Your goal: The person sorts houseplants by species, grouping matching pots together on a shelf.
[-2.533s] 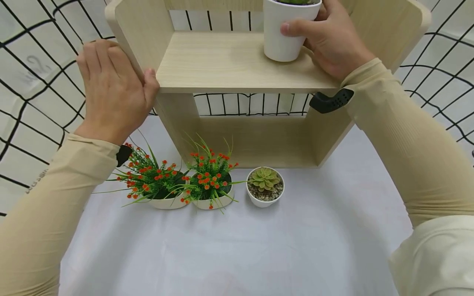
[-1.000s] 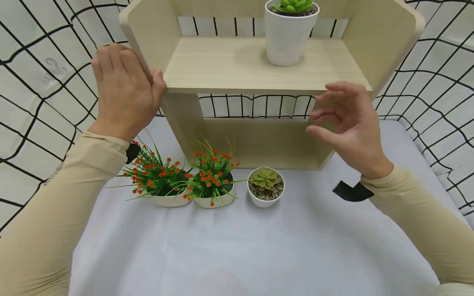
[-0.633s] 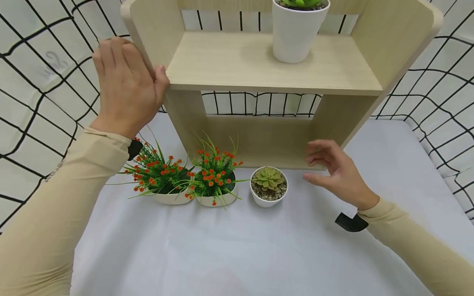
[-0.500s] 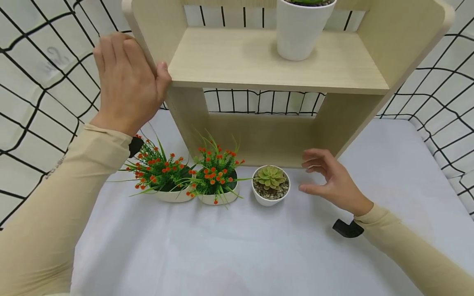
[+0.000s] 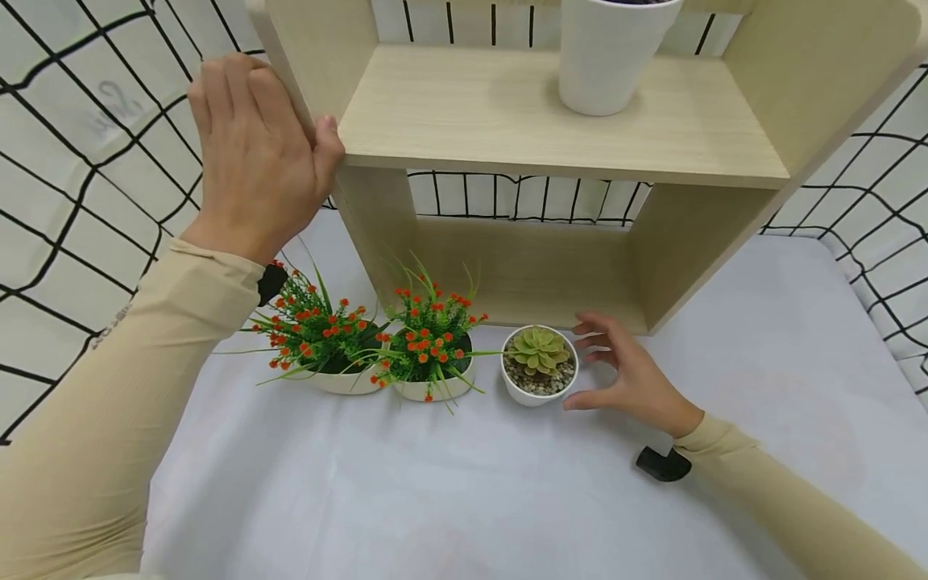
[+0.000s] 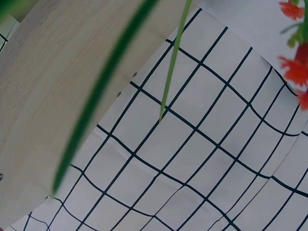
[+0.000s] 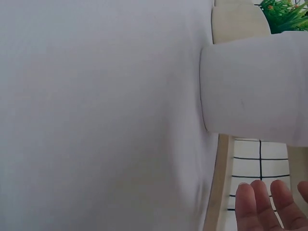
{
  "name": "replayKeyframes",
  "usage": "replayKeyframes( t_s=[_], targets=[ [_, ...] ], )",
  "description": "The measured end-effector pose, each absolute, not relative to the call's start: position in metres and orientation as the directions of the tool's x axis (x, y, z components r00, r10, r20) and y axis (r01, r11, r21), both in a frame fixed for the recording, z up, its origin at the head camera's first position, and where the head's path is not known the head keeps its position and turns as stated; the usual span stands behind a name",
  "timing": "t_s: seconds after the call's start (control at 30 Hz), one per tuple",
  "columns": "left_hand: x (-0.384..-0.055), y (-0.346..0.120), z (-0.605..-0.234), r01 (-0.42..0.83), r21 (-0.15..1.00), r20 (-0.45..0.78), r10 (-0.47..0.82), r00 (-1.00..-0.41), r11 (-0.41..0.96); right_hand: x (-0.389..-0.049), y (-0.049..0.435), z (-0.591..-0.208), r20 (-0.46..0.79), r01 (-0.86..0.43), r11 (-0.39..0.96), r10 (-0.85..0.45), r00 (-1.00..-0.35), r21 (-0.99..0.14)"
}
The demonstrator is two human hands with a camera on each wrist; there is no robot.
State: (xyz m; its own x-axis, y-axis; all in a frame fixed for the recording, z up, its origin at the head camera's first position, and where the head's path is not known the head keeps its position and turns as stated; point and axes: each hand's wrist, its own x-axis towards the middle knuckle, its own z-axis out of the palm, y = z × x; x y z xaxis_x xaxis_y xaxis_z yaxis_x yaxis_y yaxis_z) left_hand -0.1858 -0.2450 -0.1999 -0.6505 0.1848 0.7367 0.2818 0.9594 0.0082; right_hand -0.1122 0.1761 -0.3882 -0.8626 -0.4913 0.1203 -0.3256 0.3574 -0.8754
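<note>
My left hand [image 5: 254,153] grips the left side panel of a pale wooden shelf [image 5: 449,161], thumb over its front edge and fingers along the outside. The right hand [image 5: 631,383] is just right of a small white pot with a green rosette succulent [image 5: 539,354], thumb and fingers spread apart around its right side. In the right wrist view, fingertips [image 7: 262,202] show beside the white pot [image 7: 250,89]. A larger white pot [image 5: 612,60] stands on the upper shelf board, its plant mostly cut off by the frame.
Two oval white pots with orange-flowered plants [image 5: 431,354] [image 5: 326,342] stand left of the succulent, before the shelf. White cloth [image 5: 435,499] covers the table. Black wire grid panels [image 5: 870,185] rise at both sides and behind. In the left wrist view, leaves cross before the wooden panel [image 6: 57,86].
My right hand let go of the larger pot on the upper board, came down and moved left to the succulent pot. The left hand kept its hold; the view has shifted slightly.
</note>
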Motion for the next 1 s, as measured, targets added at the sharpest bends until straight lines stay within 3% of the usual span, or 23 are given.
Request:
replayKeyframes(
  t_s=[0.4, 1.0],
  targets=[
    [-0.184, -0.244, -0.197, 0.28, 0.0, 0.746, 0.186, -0.64, 0.96, -0.109, 0.159, -0.395, 0.068, -0.307, 0.395, -0.515, -0.854, -0.866],
    [-0.185, -0.244, -0.2, 0.284, -0.008, 0.741, 0.196, -0.642, 0.959, -0.106, 0.147, -0.402, 0.066, -0.274, 0.332, -0.523, -0.85, -0.902]
  ],
)
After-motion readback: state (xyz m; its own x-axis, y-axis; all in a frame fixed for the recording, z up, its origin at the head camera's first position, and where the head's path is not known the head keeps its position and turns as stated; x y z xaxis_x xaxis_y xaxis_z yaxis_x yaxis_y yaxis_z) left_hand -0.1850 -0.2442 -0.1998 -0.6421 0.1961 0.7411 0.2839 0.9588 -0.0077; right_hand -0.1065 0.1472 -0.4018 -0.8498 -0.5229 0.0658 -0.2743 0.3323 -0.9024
